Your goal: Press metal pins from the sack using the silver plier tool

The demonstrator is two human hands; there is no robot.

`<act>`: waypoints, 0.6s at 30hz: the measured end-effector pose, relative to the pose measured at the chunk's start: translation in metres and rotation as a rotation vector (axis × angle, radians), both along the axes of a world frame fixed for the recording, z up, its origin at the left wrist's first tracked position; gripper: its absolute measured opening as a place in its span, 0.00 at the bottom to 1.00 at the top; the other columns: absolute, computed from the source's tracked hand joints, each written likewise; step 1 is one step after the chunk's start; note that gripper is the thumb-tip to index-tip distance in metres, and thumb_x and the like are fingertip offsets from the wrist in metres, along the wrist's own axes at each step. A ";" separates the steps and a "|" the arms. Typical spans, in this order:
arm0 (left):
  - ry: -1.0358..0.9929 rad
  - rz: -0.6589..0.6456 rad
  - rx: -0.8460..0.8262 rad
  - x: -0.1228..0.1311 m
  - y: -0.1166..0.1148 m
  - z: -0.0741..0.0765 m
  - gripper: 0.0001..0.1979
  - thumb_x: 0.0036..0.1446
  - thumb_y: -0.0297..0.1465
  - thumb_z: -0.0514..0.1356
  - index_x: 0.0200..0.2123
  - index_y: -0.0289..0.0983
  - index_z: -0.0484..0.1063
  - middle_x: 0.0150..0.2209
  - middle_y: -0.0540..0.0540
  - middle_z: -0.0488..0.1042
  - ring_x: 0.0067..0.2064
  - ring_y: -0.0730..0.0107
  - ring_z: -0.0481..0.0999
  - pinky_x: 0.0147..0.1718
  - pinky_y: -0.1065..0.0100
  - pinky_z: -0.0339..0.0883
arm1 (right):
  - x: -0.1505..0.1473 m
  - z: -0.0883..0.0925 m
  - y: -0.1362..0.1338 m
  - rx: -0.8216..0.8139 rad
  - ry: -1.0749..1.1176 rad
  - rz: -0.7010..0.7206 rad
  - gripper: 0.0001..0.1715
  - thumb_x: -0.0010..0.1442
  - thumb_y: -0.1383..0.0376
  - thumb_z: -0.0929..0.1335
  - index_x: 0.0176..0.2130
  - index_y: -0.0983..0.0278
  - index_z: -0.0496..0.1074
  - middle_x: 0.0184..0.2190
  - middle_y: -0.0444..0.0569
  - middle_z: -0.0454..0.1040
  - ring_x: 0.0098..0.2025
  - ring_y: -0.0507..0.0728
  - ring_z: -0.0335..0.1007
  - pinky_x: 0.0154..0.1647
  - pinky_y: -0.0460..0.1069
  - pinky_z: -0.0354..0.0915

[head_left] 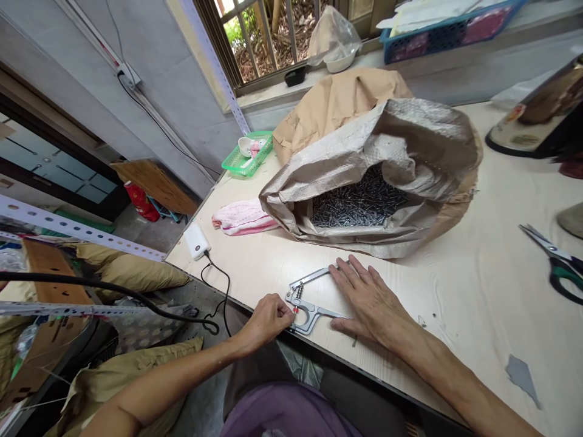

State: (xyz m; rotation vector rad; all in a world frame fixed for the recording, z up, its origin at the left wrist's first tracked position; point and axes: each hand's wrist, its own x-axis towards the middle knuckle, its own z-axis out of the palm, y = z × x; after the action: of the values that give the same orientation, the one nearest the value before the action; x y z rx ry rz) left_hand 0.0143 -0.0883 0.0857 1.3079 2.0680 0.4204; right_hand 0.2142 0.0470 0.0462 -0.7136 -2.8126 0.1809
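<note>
Reads bright over the pale tabletop (460, 285), with daylight from the window (268, 42). Casts only soft shadows. Dims toward the floor (204, 379) and inside the sack (337, 164). Looks fairly crisp around the silver tool (312, 306), stretched and softer toward the edges.

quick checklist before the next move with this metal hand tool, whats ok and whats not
1. Handles of the hand tool spread: ok, they stand apart.
2. Right hand at the handles: ok, fingers over the upper one's end, thumb near the lower.
3. Left hand clear of the tool's working end: not ok, fingertips are right beside it.
4. Piece between the left fingertips: cannot tell, too small and hidden.
5. Sack mouth open: ok, dark metal pieces show inside.
6. Scissors away from both hands: ok.
</note>
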 end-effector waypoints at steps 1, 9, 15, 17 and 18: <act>0.001 -0.002 -0.004 0.000 0.000 0.000 0.07 0.45 0.26 0.55 0.17 0.35 0.67 0.22 0.51 0.68 0.28 0.71 0.67 0.29 0.72 0.57 | 0.000 0.000 0.002 -0.001 -0.012 0.006 0.52 0.47 0.44 0.67 0.62 0.67 0.52 0.61 0.62 0.57 0.65 0.69 0.42 0.57 0.65 0.51; 0.022 0.000 -0.014 0.000 0.002 0.000 0.08 0.47 0.26 0.56 0.17 0.35 0.67 0.21 0.51 0.68 0.28 0.71 0.68 0.29 0.71 0.58 | -0.010 0.015 0.005 -0.009 -0.008 0.035 0.39 0.46 0.50 0.69 0.53 0.65 0.63 0.43 0.56 0.70 0.47 0.64 0.63 0.53 0.64 0.53; 0.177 -0.154 0.193 0.006 -0.014 -0.001 0.07 0.56 0.32 0.56 0.32 0.35 0.71 0.35 0.43 0.72 0.39 0.62 0.71 0.38 0.63 0.65 | -0.012 0.028 -0.007 0.011 -0.054 -0.009 0.30 0.44 0.56 0.73 0.45 0.65 0.67 0.38 0.52 0.70 0.39 0.59 0.63 0.38 0.53 0.60; 0.255 -0.278 0.312 0.012 -0.011 -0.003 0.17 0.55 0.36 0.60 0.46 0.36 0.67 0.48 0.38 0.69 0.50 0.54 0.67 0.46 0.55 0.64 | -0.012 0.029 -0.011 0.019 -0.056 -0.030 0.32 0.43 0.58 0.74 0.46 0.66 0.66 0.37 0.52 0.70 0.39 0.59 0.63 0.35 0.52 0.60; 0.281 -0.351 0.352 0.015 -0.006 -0.005 0.25 0.53 0.38 0.62 0.52 0.36 0.62 0.54 0.36 0.64 0.55 0.50 0.63 0.49 0.52 0.62 | -0.012 0.029 -0.013 0.023 -0.053 -0.035 0.31 0.43 0.59 0.74 0.45 0.67 0.66 0.37 0.53 0.69 0.39 0.59 0.63 0.35 0.51 0.60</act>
State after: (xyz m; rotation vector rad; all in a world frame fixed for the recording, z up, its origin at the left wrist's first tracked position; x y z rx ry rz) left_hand 0.0293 -0.0947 0.0810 1.9990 1.9822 0.4775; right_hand 0.2022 0.0337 0.0757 -0.7730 -2.8448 0.1258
